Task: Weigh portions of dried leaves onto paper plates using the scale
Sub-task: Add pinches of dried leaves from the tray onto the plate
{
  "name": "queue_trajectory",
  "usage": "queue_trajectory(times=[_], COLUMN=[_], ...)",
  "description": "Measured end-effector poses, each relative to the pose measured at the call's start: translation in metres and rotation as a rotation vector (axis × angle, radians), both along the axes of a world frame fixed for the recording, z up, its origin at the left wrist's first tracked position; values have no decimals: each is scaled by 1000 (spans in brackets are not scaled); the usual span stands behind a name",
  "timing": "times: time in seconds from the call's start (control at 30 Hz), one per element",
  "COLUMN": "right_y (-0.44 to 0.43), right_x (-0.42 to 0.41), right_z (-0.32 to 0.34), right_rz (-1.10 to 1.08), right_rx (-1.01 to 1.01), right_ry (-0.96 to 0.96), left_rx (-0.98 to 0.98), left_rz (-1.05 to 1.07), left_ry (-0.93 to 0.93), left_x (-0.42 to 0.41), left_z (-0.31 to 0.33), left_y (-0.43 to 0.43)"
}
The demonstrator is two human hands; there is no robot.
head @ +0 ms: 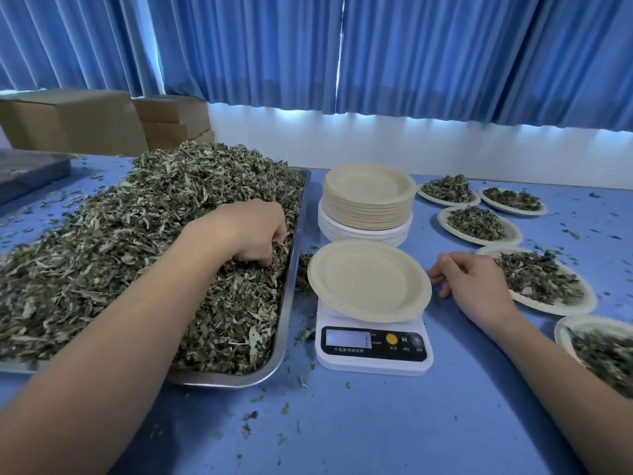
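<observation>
On blue table [376, 423], left hand [253, 231] clutching dried leaves [137, 252] at nine o'clock, right hand [476, 282] loose at three: drop modestly at centre of paper plate [368, 281].

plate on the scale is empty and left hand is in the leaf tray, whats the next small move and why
Probably lift the left hand with its handful of dried leaves across onto the paper plate: its fingers are curled into the pile, and the plate sits bare on the scale.
</observation>
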State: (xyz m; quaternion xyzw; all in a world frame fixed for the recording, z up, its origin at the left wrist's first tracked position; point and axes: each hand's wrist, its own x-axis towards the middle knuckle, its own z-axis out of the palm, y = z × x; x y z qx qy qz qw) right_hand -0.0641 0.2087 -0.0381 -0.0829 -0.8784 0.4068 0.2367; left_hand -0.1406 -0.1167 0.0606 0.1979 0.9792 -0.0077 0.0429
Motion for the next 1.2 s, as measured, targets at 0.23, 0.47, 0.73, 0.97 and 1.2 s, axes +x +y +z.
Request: queue_trajectory(times=[0.23, 0.47, 0.73, 0.97, 1.2], right_y=[-1, -2, -1, -1, 1], right_x=[2, 4, 6, 7, 5], right_z=[1, 2, 1, 2, 1], right_rz=[11, 17, 27, 32, 40], right_rx=[-6, 8, 8, 17, 6], right_ry=[-9, -10, -10, -4, -2], left_rx=[46, 130, 277, 499, 605], left_rz=[24, 48, 83, -152, -286], left_ry=[90, 185, 258, 278, -294], left_x=[4, 3, 9, 23, 31], left_z=[10, 14, 21, 21, 10], left_y=[-5, -8, -8, 17, 36])
